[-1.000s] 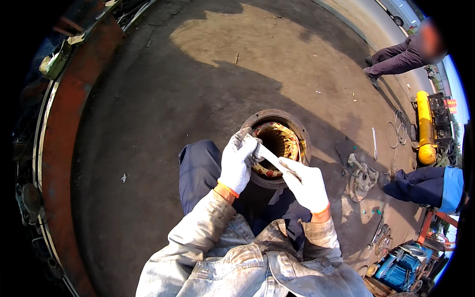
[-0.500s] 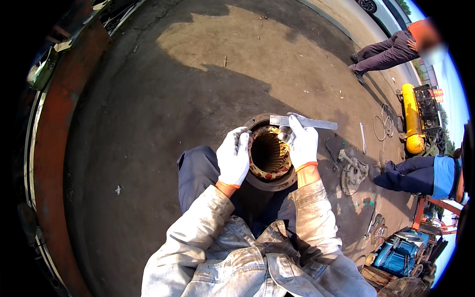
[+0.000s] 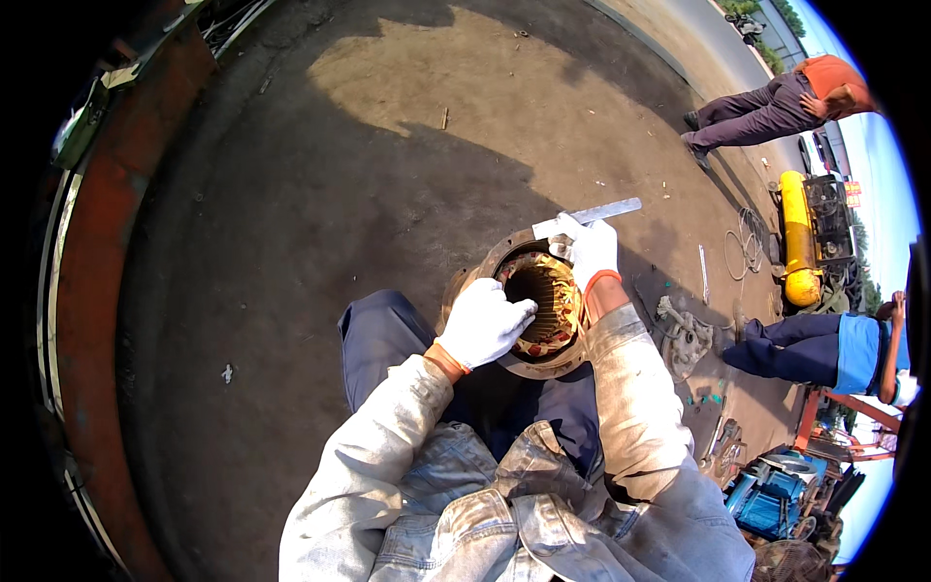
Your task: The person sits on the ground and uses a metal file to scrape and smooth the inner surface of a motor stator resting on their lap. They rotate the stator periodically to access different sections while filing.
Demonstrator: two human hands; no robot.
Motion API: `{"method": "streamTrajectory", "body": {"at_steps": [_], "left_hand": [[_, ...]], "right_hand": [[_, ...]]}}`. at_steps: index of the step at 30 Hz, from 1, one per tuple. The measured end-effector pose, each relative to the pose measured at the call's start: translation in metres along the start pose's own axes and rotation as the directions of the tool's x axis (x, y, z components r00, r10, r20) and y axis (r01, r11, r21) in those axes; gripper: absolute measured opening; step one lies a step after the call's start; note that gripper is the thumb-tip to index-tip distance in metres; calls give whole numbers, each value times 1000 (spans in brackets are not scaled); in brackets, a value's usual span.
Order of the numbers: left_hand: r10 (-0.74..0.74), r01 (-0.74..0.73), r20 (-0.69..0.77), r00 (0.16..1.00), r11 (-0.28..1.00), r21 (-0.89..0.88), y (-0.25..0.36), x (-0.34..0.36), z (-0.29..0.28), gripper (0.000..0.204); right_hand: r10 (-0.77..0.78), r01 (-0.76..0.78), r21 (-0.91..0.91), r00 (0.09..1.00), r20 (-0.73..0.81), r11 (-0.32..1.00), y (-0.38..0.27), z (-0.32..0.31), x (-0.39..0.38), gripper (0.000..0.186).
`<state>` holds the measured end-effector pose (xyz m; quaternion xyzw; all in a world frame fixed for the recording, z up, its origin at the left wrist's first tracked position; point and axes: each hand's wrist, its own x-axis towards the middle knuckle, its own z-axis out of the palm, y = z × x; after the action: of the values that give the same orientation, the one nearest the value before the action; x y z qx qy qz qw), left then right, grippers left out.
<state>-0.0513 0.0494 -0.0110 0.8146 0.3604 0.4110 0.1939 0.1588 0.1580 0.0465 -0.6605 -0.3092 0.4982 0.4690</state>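
A motor stator (image 3: pixel 529 371), a round metal housing with copper-coloured windings (image 3: pixel 552 341) and a slotted bore, stands between my knees, tilted slightly. My right hand (image 3: pixel 590 250), in a white glove, grips a flat grey metal strip (image 3: pixel 611 210) at the far right of the rim. The strip sticks out to the right, beyond the stator. Across the left side of the opening lies my gloved left hand (image 3: pixel 488 320). Its fingers are closed together and point over the bore; whatever they hold, if anything, is hidden.
At the right lie a dirty metal part (image 3: pixel 685 338), a thin rod (image 3: pixel 704 274) and a coiled cable (image 3: pixel 747 242). Beyond are a yellow cylinder machine (image 3: pixel 798 238), blue machinery (image 3: pixel 776 500) and two people, in orange (image 3: pixel 832 85) and blue (image 3: pixel 857 355). A rusty beam (image 3: pixel 92 320) runs along the left.
My left hand has moved right, from the stator's left rim to over its opening, and its fingers have closed. The strip has swung, its right end rising. The stator has tilted.
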Motion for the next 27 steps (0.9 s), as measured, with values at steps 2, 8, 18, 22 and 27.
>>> {"method": "streamTrajectory", "body": {"at_steps": [2,8,18,22,27], "left_hand": [[-34,33,-46,998,999,-23,5,5,4,11],[1,-3,-55,998,1000,-28,-3,1,3,11],[-55,49,-68,996,995,-92,-4,0,8,18],[-74,75,13,997,995,-60,-8,-6,5,19],[-74,74,-1,997,996,-53,-7,-5,5,19]], "right_hand": [[117,-116,145,993,0,983,-3,-9,-2,15],[41,-43,-65,998,-42,997,-10,-3,4,17],[-70,92,-238,993,98,967,10,4,-8,26],[-70,161,-408,971,229,899,7,27,-14,29],[-199,398,-564,903,382,724,32,24,-20,47]]}}
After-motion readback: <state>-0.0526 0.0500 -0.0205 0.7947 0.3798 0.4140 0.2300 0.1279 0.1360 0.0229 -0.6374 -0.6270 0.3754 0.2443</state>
